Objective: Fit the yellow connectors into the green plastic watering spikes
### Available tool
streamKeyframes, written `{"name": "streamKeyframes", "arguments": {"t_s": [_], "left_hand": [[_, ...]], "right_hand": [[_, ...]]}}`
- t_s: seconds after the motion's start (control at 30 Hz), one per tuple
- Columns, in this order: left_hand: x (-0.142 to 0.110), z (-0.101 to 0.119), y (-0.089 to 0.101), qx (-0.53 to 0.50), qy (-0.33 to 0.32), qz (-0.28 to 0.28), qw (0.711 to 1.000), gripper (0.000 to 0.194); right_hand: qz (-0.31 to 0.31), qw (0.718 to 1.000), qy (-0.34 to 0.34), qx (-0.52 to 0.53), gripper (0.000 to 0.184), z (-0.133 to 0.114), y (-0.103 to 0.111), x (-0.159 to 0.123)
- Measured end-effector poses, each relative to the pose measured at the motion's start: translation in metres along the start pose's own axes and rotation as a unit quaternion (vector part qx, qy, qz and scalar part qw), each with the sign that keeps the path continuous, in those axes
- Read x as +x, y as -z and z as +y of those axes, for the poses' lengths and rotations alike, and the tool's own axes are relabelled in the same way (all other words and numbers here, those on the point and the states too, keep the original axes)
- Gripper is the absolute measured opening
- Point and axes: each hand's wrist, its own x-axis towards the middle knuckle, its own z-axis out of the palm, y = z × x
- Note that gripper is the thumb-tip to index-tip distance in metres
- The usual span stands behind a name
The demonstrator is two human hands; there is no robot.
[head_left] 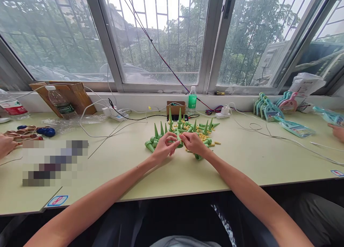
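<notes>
My left hand (165,146) has its fingers closed around a green plastic cone (180,144) with a wide, ribbed base. From the other side my right hand (194,142) pinches at the same cone; whether a small part sits between those fingertips is hidden. Around both hands lies a pile of similar green cones (149,145), some standing tip up, others on their sides. Among them, mostly to the right, small yellow pieces (203,136) are scattered.
Behind the pile stand a small cardboard box (176,107) and a green-labelled bottle (192,100). White cables (264,133) and power strips (115,114) run along the back. Teal plastic items (268,109) sit right. Other people's hands (337,131) show at both sides.
</notes>
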Motion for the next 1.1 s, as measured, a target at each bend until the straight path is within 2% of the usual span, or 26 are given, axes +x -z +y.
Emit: {"name": "streamKeyframes", "arguments": {"t_s": [0.33,0.5,0.77,0.97,1.1], "left_hand": [[-0.0024,0.0013,-0.0008,0.043,-0.02,0.022,0.999,0.043],[-0.0023,-0.0004,-0.0016,0.091,-0.031,0.053,0.994,0.045],[-0.0042,0.003,-0.003,0.196,-0.086,0.062,0.975,0.034],[-0.0014,0.0031,-0.0017,0.172,-0.064,0.09,0.979,0.038],[0.0016,-0.0014,0.0011,0.132,-0.037,0.07,0.988,0.045]], "right_hand": [[0.013,1.0,-0.005,-0.013,0.048,-0.0021,0.0001,0.0004],[0.012,1.0,-0.011,-0.014,0.049,-0.0033,-0.0001,0.0003],[0.007,0.999,-0.035,-0.017,0.052,-0.0025,-0.0012,0.0003],[-0.003,1.0,-0.023,-0.017,0.052,-0.0046,-0.0023,0.0002],[-0.004,1.0,-0.005,-0.017,0.052,-0.003,-0.0029,0.0002]]}}
